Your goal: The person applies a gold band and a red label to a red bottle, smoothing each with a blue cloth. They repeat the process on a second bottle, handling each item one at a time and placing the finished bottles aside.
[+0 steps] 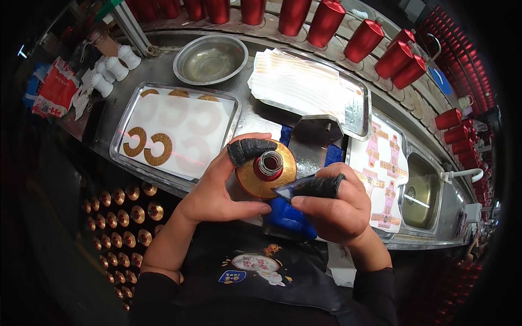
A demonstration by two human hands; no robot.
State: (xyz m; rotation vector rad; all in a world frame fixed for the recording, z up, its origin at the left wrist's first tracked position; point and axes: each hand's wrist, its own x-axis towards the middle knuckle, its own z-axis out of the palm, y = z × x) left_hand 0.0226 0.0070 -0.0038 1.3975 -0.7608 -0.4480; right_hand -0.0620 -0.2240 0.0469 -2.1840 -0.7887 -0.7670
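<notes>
Seen from above, a red bottle (266,173) has a gold ring-shaped label (282,158) round its shoulder and an uncapped, threaded silver neck. My left hand (217,187) is closed round its left side, the thumb along the near edge. My right hand (340,209) pinches a small flat tool with a pale, pointed tip (284,191); its exact kind is unclear. That tip touches or nearly touches the label's near right edge. Black covers wrap an index finger on each hand. Blue material (291,217) shows below the bottle, whose lower body is hidden.
At left, a metal tray (235,117) holds a white sheet with C-shaped gold labels (157,149). Behind stand a metal bowl (182,68) and a tray of stacked label sheets (299,81). Red bottles (364,41) line a conveyor. A sink (421,190) is at right.
</notes>
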